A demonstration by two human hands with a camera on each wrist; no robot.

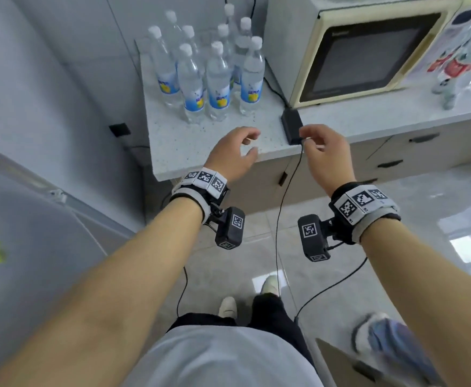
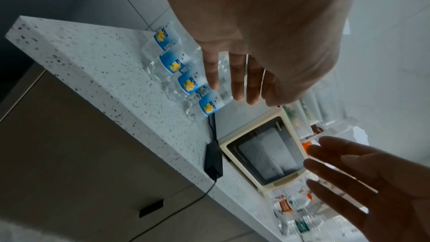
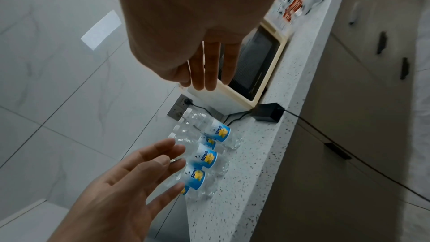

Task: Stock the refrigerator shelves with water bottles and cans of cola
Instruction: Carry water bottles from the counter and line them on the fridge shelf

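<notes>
Several clear water bottles (image 1: 217,79) with white caps and blue-yellow labels stand grouped at the left end of the speckled white counter (image 1: 189,141). Both my hands hover over the counter's front edge, short of the bottles. My left hand (image 1: 237,152) is empty, fingers relaxed and spread; the left wrist view shows its fingers (image 2: 237,80) above the bottle labels (image 2: 186,84). My right hand (image 1: 320,152) is also empty with loosely curved fingers, just right of a black power adapter (image 1: 292,125). The right wrist view shows the bottles (image 3: 204,155) below its fingers (image 3: 209,65). No cola cans are clearly visible.
A cream microwave (image 1: 368,51) stands on the counter right of the bottles, its cable running to the adapter and over the edge. More blurred bottles (image 1: 463,51) stand at the far right. A grey refrigerator door (image 1: 33,233) is at my lower left. Cabinet drawers (image 1: 396,163) sit below the counter.
</notes>
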